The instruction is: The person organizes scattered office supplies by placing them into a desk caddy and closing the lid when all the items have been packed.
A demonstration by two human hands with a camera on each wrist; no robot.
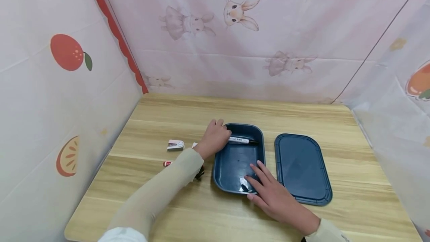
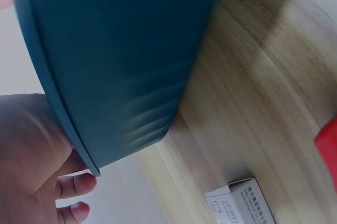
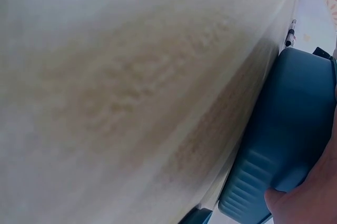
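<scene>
A dark blue plastic container [image 1: 238, 163] stands without its lid on the wooden table, a white marker with a black cap [image 1: 240, 140] lying across its far end. My left hand [image 1: 215, 137] grips the rim at the far left corner, fingers curled over it. Seen from the left wrist, the fingertips [image 2: 81, 183] show past the rim's end, and the thumb is hidden. At the near right corner my right hand [image 1: 275, 197] holds the wall, fingers spread inside the rim. In the right wrist view its thumb [image 3: 274, 197] presses the outer wall.
The blue lid [image 1: 304, 167] lies flat right of the container. To the left are a small white box [image 1: 175, 145], a red-and-white item [image 1: 167, 163] and a black item [image 1: 199, 174], the last two partly hidden by my left sleeve. Printed cloth walls [image 1: 208, 66] surround the table.
</scene>
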